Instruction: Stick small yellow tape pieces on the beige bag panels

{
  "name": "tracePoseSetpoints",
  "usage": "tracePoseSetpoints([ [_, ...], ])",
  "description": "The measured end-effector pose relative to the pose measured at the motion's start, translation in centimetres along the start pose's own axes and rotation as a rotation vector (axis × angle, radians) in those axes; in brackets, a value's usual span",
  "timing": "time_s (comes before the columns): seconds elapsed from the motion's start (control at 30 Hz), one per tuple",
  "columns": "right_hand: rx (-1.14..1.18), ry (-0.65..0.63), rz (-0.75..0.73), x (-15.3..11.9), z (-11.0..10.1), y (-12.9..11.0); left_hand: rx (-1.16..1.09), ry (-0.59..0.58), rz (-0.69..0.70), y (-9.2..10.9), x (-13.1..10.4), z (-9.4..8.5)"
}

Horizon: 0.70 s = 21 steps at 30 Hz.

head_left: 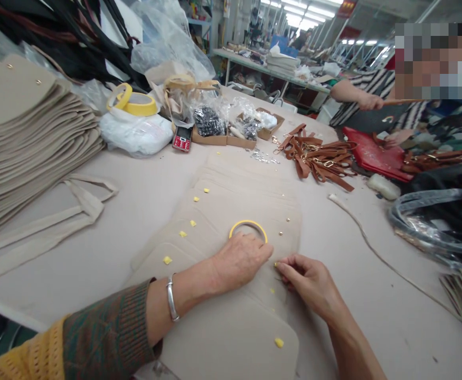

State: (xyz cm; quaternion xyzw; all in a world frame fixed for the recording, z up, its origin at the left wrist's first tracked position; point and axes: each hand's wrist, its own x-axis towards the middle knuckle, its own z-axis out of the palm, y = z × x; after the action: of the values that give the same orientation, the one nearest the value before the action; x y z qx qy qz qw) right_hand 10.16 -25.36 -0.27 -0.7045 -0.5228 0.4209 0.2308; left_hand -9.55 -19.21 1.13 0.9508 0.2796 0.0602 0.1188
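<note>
My left hand [246, 258] is closed on a thin roll of yellow tape [248, 222], whose ring shows beyond the knuckles. To its right, my right hand [308, 279] pinches a small yellow piece of tape [277, 265] between thumb and fingertips. Both hands are over overlapping beige fabric panels [231, 338] spread in a row down the table. Yellow tape bits [167, 260] dot the left side of the panels, and another tape bit [279, 343] sits at the near right corner. Small metal studs [288, 220] show along the right side.
A tall stack of beige panels [36, 137] stands left, beside a fabric strap [84, 206]. Behind are yellow tape rolls [141, 104], boxes of hardware [210, 126] and brown straps [318, 153]. A pale cord [365, 237] lies right. Another person's hand [369, 101] is across the table.
</note>
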Motion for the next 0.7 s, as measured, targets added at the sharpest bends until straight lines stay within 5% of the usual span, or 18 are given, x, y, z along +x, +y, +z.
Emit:
tracePoseSetpoints([
  [0.27, -0.375, 0.096, -0.143, -0.1, 0.6, -2.1, -0.016, 0.037, -0.008, 0.0, 0.0, 0.4],
  [0.57, -0.055, 0.128, 0.018, -1.0, 0.1, 0.3, -0.003, 0.075, -0.016, -0.1, -0.1, 0.6],
  [0.7, -0.207, 0.168, -0.106, -1.9, 0.6, 0.0, -0.011, 0.057, -0.022, 0.0, -0.1, 0.5],
])
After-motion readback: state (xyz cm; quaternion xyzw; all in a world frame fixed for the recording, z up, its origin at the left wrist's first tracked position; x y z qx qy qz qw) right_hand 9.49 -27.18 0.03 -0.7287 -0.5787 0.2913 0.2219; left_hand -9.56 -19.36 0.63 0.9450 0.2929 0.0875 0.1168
